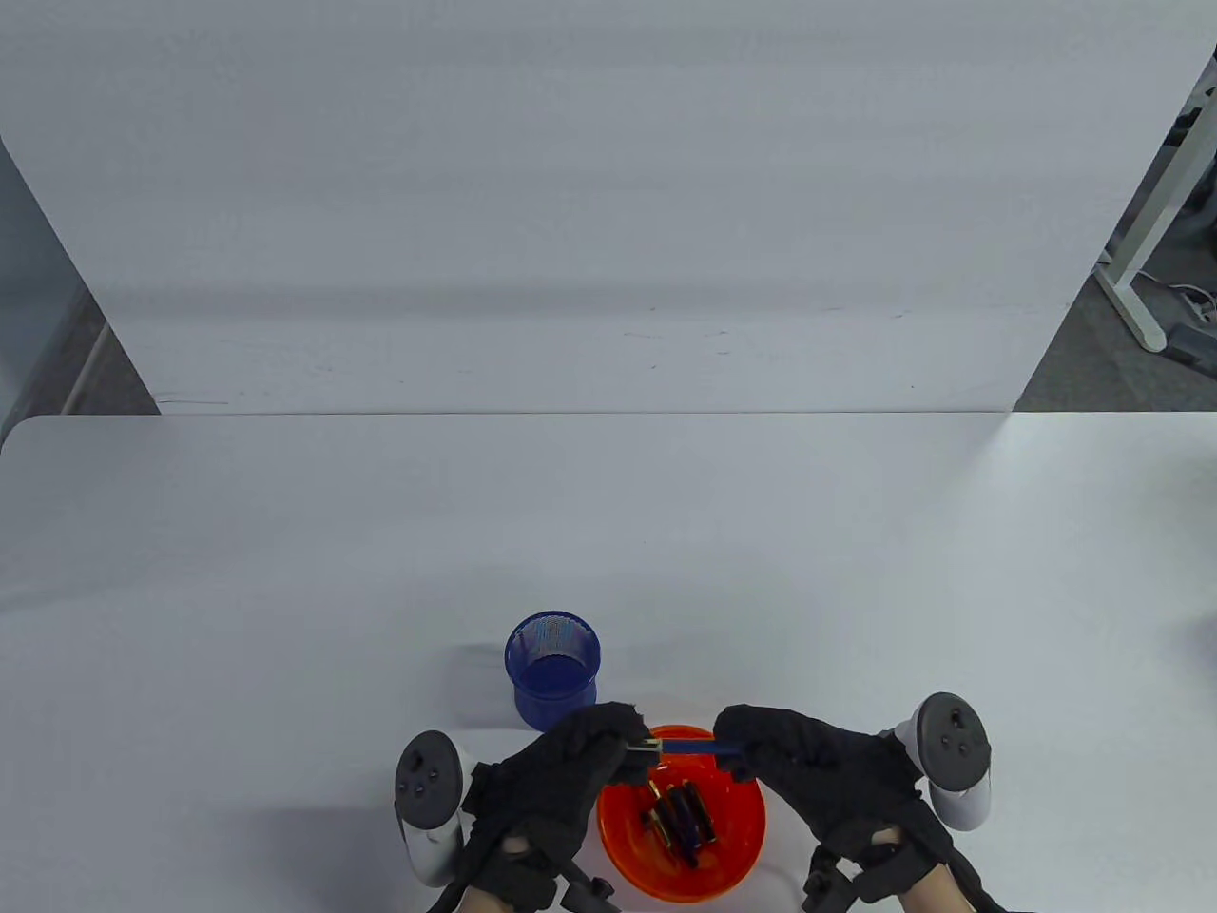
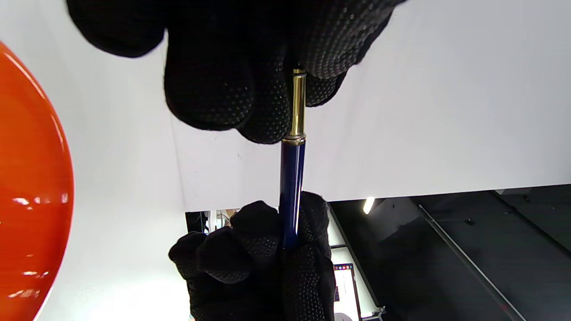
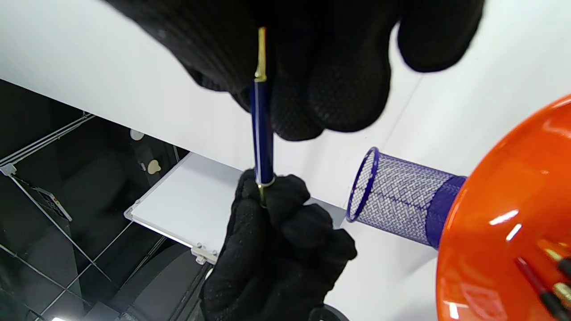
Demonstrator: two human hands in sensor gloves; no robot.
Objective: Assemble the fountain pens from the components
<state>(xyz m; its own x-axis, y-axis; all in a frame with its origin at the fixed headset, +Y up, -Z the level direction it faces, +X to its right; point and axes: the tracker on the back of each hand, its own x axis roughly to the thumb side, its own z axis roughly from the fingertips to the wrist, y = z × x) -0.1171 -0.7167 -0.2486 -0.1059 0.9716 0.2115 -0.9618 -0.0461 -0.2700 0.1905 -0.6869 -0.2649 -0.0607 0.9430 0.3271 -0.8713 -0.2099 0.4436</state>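
Note:
A blue pen barrel [image 1: 699, 747] with a gold section [image 1: 647, 745] is held level between both hands above the orange bowl [image 1: 627, 846]. My left hand [image 1: 594, 737] pinches the gold end [image 2: 297, 104]. My right hand [image 1: 756, 747] grips the blue barrel [image 2: 292, 191]; it also shows in the right wrist view [image 3: 262, 133], with a gold clip [image 3: 261, 53] under my right fingers [image 3: 330, 89]. Several dark pen parts [image 1: 680, 818] with gold trim lie in the bowl.
A blue mesh pen cup [image 1: 553, 666] stands upright just behind the bowl, to the left; it also shows in the right wrist view [image 3: 401, 198]. A white panel [image 1: 589, 190] stands along the table's far edge.

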